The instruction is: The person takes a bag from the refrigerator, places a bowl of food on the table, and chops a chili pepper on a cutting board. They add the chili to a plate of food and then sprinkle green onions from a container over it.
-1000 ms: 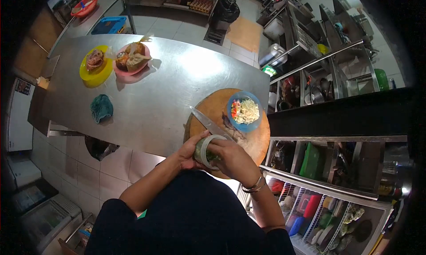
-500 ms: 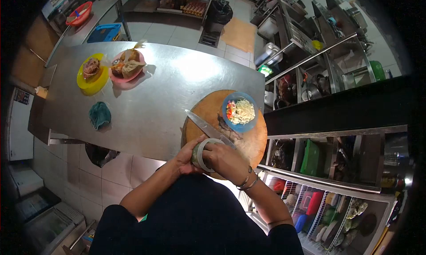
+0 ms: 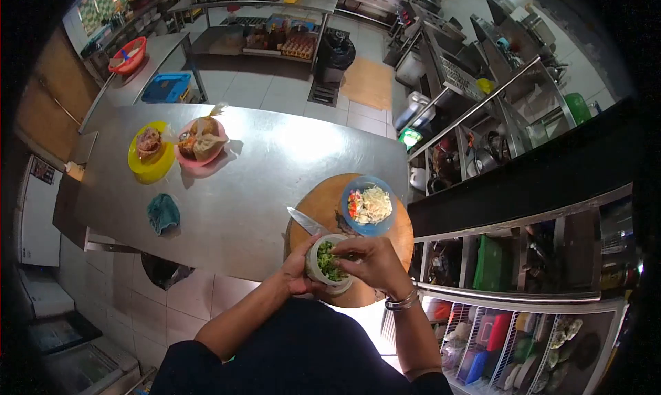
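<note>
My left hand [image 3: 297, 269] is wrapped round a clear round tub [image 3: 337, 286] of chopped greens [image 3: 326, 259], held tilted over the near edge of a round wooden chopping board [image 3: 320, 194]. Fingertips of my right hand [image 3: 375, 261] are pinched together at the tub's mouth, over the greens; what lies between them is hidden. On the board rests a knife [image 3: 303, 220], its handle end out of sight behind the tub and hands. Beyond my right hand sits a blue bowl [image 3: 390, 215] with pale shreds [image 3: 375, 204] and red and white chopped pieces [image 3: 354, 204].
The steel table [image 3: 241, 209] also carries a teal cloth [image 3: 162, 214], a yellow plate [image 3: 148, 175] and a pink plate [image 3: 200, 163] with bagged food. Shelving [image 3: 492, 261] stands to the right, above an open fridge [image 3: 482, 336] with lit racks.
My right hand has risen from inside the tub to its mouth, so the greens now show. The camera view has tilted up, and the table sits lower in it.
</note>
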A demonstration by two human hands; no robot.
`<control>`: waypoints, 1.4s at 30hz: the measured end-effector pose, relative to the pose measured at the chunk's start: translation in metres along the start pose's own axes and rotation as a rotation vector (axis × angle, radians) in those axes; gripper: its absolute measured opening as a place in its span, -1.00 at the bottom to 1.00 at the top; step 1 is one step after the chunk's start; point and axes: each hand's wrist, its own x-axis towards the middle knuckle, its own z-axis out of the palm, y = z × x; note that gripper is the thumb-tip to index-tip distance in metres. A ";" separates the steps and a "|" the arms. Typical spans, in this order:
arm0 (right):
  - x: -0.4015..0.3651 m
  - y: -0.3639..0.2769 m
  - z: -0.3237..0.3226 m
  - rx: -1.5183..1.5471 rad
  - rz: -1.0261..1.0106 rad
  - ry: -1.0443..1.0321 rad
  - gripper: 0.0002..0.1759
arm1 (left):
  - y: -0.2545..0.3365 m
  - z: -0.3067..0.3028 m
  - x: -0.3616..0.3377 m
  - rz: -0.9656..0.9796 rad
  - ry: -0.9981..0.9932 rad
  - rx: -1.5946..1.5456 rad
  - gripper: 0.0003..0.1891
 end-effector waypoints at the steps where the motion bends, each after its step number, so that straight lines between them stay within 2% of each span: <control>1: 0.002 0.000 -0.005 0.138 0.026 0.007 -0.74 | 0.002 0.004 0.003 0.011 -0.031 -0.004 -0.41; 2: 0.003 -0.001 -0.013 0.134 0.024 0.014 -0.74 | 0.001 0.008 0.007 0.008 -0.038 0.001 -0.41; 4: 0.007 -0.007 -0.031 0.422 0.195 0.025 -0.74 | 0.001 0.019 0.016 0.000 0.056 0.058 -0.36; 6: 0.015 0.007 -0.047 0.363 0.179 0.060 -0.72 | 0.003 0.006 0.031 0.005 0.021 0.097 -0.36; 10: 0.039 0.029 -0.078 0.453 0.179 0.145 -0.68 | 0.010 0.018 0.049 0.021 -0.047 0.104 -0.36; 12: 0.058 0.051 -0.094 0.497 0.193 0.265 -0.68 | 0.010 0.017 0.060 0.039 -0.043 0.089 -0.35; 15: 0.084 0.084 -0.111 0.575 0.194 0.272 -0.69 | 0.009 0.024 0.055 0.051 -0.043 0.114 -0.35; 18: 0.110 0.120 -0.118 0.613 0.238 0.310 -0.69 | 0.013 0.001 0.055 0.052 -0.067 0.127 -0.34; 21: 0.132 0.160 -0.115 0.501 0.269 0.302 -0.70 | 0.011 0.000 0.026 0.056 -0.036 0.095 -0.33; 23: 0.146 0.174 -0.111 0.175 0.290 0.234 -0.71 | 0.009 -0.003 0.008 0.096 0.026 0.024 -0.30; 24: 0.148 0.176 -0.109 0.175 0.289 0.231 -0.71 | 0.010 -0.009 0.001 0.099 0.027 0.023 -0.30; 26: 0.150 0.167 -0.100 -0.279 0.105 0.290 -0.73 | 0.012 0.003 -0.027 0.103 -0.086 -0.006 -0.31; 27: 0.152 0.165 -0.097 -0.358 0.046 0.284 -0.73 | 0.012 0.010 -0.036 0.139 -0.054 -0.016 -0.29; 30: 0.158 0.183 -0.086 -0.298 0.021 0.239 -0.75 | 0.012 -0.002 -0.050 0.126 -0.081 -0.101 -0.28; 31: 0.158 0.178 -0.083 -0.299 0.019 0.235 -0.75 | 0.012 0.003 -0.053 0.195 -0.028 -0.102 -0.27; 33: 0.156 0.168 -0.077 -0.605 0.005 0.264 -0.78 | 0.013 0.013 -0.061 0.200 -0.032 -0.147 -0.34; 35: 0.152 0.163 -0.076 -0.672 -0.053 0.273 -0.78 | 0.014 0.019 -0.065 0.203 -0.027 -0.193 -0.39; 38: 0.151 0.172 -0.076 -0.707 -0.156 0.315 -0.75 | 0.014 0.005 -0.063 0.268 0.046 -0.093 -0.29; 40: 0.151 0.177 -0.076 -0.756 -0.256 0.290 -0.78 | 0.016 -0.008 -0.063 0.200 -0.233 -0.168 -0.29; 42: 0.152 0.178 -0.076 -0.696 -0.241 0.260 -0.84 | 0.016 0.000 -0.064 0.204 -0.155 -0.151 -0.29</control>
